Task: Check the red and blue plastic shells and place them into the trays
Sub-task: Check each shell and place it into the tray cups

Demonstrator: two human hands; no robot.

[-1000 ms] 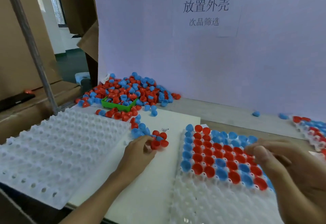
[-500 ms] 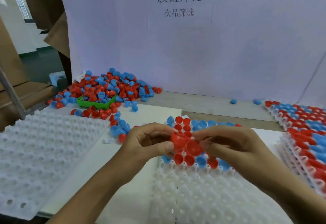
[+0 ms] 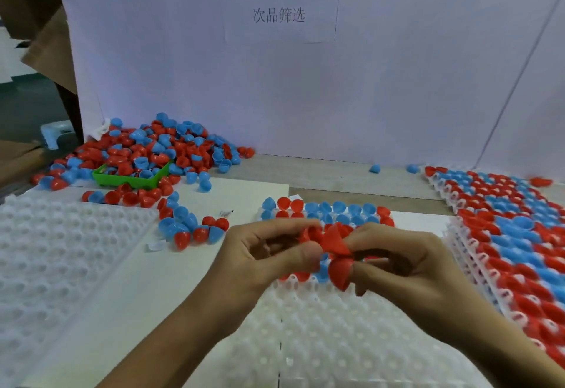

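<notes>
Two hands pinching red shells, white trays, lilac backdrop

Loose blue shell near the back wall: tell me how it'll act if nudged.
The loose blue shell looks like a thin, domed plastic half, so it is probably light and skids easily. Its rounded form suggests it may rock or roll across the bare table.

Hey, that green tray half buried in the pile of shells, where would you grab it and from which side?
Grip the green tray by its near wall, coming from the front. That wall and the near right corner are bare, while the loose shell pile crowds its back and sides. Probably pinch over the rim, thumb outside.
</notes>
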